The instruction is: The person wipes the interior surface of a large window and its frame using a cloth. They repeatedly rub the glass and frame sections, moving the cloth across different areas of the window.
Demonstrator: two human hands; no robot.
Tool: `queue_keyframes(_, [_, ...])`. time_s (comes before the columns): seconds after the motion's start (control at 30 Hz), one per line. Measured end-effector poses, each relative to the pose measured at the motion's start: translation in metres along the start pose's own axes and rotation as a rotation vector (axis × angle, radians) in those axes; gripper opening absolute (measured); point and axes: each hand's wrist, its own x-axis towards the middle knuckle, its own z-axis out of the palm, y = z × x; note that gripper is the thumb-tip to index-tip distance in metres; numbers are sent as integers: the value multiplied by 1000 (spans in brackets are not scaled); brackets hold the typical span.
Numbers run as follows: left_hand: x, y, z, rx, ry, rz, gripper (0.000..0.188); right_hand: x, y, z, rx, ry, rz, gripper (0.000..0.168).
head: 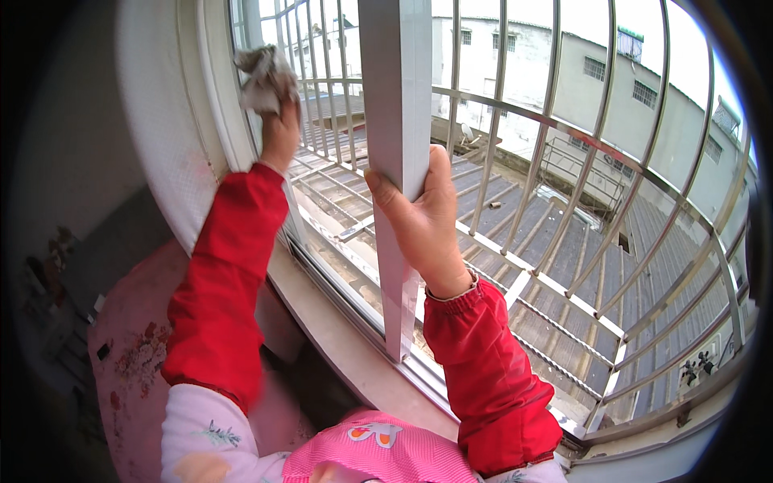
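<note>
My left hand [281, 130] is raised at the upper left and grips a crumpled greyish cloth [264, 78] against or close to the window glass; actual contact cannot be made out. The cloth covers most of its fingers. My right hand [426, 226] clasps the upright metal frame [395, 121] of the sliding window, thumb on the near face and fingers round the outer side. Both forearms wear red sleeve covers. Below the frame runs the window track [356, 317], set along a pale sill [329, 338].
Outside stands a metal bar guard [543, 124] above a corrugated roof [543, 241], with a white building [543, 66] beyond. A white curtain or wall edge [163, 121] flanks the window at left. Lower left, a pink floral cloth [136, 338] covers some surface.
</note>
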Motion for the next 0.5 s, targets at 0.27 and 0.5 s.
queue_keyframes(0.27, [1, -23, 14, -166, 211, 53, 51, 0, 2, 2, 10, 5, 9, 35])
queue_keyframes(0.5, [-212, 25, 13, -119, 6, -238, 37, -1, -2, 8, 19, -6, 24, 36])
